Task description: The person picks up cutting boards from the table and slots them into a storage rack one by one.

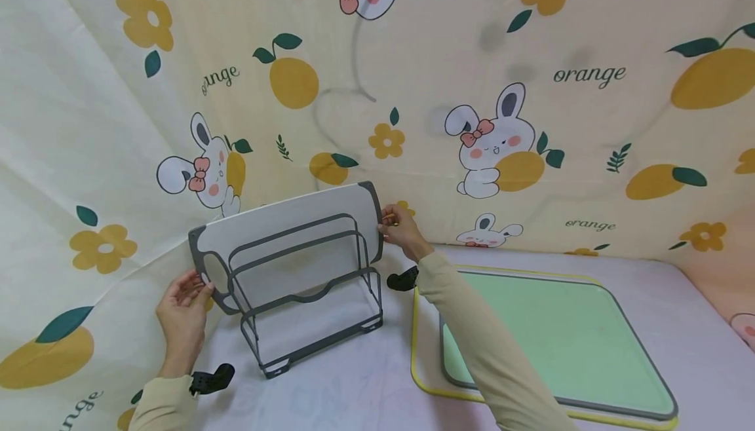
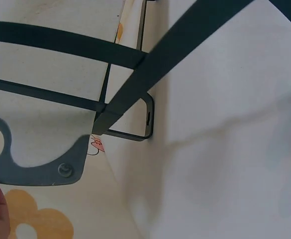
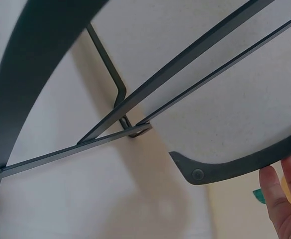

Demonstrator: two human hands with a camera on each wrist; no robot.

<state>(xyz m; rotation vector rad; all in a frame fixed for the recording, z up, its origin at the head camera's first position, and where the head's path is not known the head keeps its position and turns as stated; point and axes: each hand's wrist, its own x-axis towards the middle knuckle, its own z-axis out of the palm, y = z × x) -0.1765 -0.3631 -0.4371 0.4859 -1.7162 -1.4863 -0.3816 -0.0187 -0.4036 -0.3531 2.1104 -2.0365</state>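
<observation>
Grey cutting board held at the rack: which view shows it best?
The head view: the whole grey cutting board shows, standing behind the rack, left hand and right hand at its ends. Each wrist view shows only a corner and nearby rack bars.

The word "orange" stands in dark script on the printed backdrop cloth: once in the upper right of the head view, once tilted in the upper left, and smaller at centre right (below a bunny). At the bottom left a cut-off "...nge" shows, probably the same word.
</observation>
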